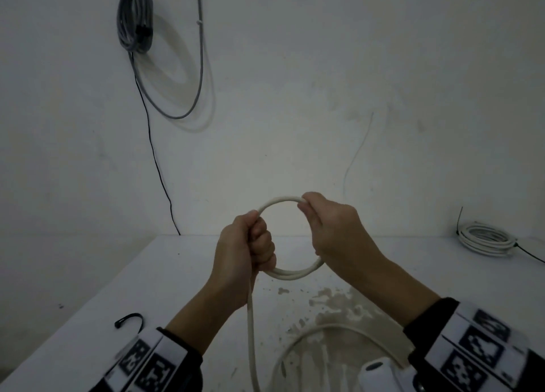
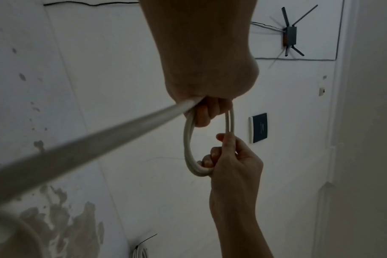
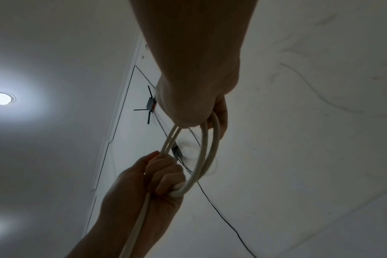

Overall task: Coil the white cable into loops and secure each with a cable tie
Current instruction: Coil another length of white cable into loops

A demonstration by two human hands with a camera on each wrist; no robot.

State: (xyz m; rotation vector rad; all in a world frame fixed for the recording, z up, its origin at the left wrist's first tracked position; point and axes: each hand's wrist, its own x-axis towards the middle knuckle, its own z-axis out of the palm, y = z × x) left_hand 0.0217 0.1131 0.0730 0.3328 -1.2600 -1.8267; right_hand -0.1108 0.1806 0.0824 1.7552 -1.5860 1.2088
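Both fists clamp a small coil of white cable above the table: left hand gripping one side, right hand the other.

A white table with brown stains, against a bare white wall with a grey bundle of wire hanging up high, a thin black wire running down, and one round ceiling lamp shining.
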